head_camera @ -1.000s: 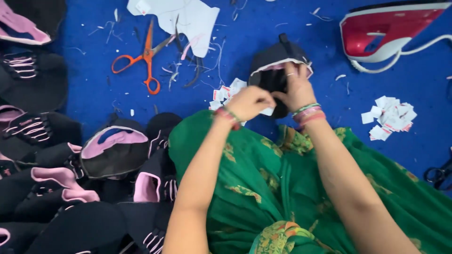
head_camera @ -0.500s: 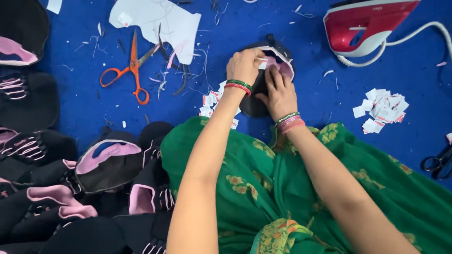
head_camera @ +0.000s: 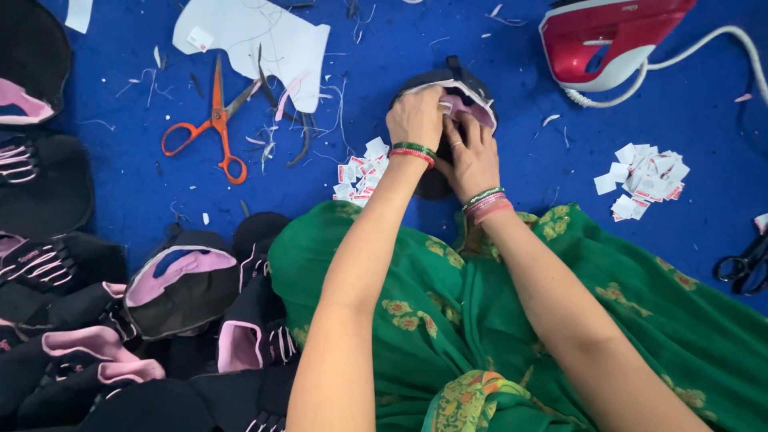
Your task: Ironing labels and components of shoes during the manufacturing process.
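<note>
A black shoe upper with pink lining [head_camera: 460,90] lies on the blue surface ahead of my knees. My left hand [head_camera: 416,118] grips its near rim from above, with a small white tag pinched at the fingertips. My right hand [head_camera: 472,156] rests on the same piece just to the right, fingers pressed against the pink lining. Both wrists wear green and red bangles. A small heap of white and red paper tags [head_camera: 360,170] sits just left of my left wrist. My green patterned garment [head_camera: 480,320] covers my lap below.
Orange-handled scissors [head_camera: 212,128] and a white cut pattern piece [head_camera: 256,40] lie at the upper left. A red and white iron [head_camera: 608,36] stands upper right. More white tags [head_camera: 644,180] lie at right, black scissors [head_camera: 744,264] at the right edge. Black and pink uppers [head_camera: 96,320] pile at left.
Both hands have moved away from my body onto the black upper and now work at its pink-lined rim. The camera view has shifted slightly.
</note>
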